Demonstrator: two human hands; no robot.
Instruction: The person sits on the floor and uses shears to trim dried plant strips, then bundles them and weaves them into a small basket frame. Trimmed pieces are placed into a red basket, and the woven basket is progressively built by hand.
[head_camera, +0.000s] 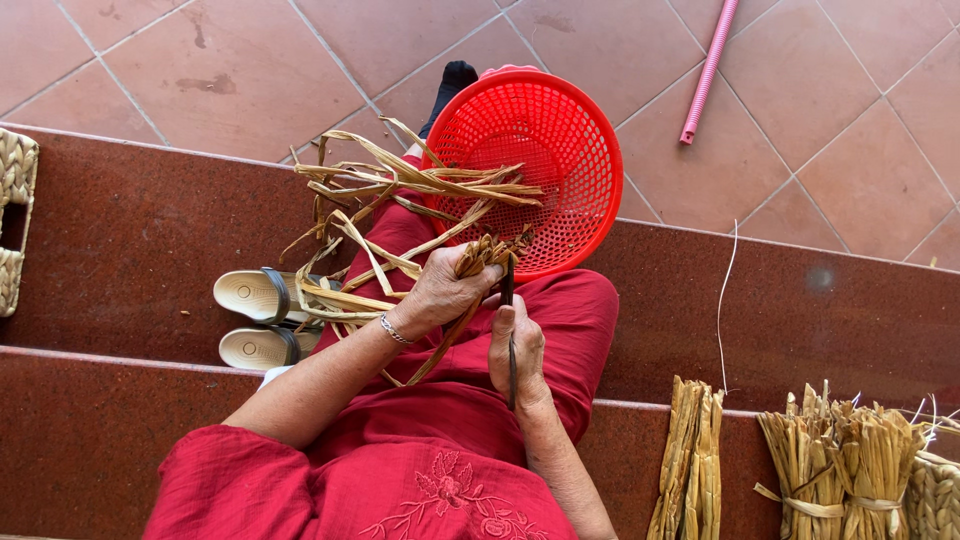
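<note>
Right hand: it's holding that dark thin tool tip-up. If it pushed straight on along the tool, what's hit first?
Likely the woven straw bundle gripped by the left hand: the tool in the right hand already ends beside it. Beyond lies the red basket. Depth is unclear.

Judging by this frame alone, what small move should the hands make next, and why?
Probably draw the dark tool in the right hand a little further through the plaited end of the dried straw strips. The left hand pinches that end just above the tool's tip, with loose strips fanning out over the red basket, so the strand looks only partly worked.
</note>
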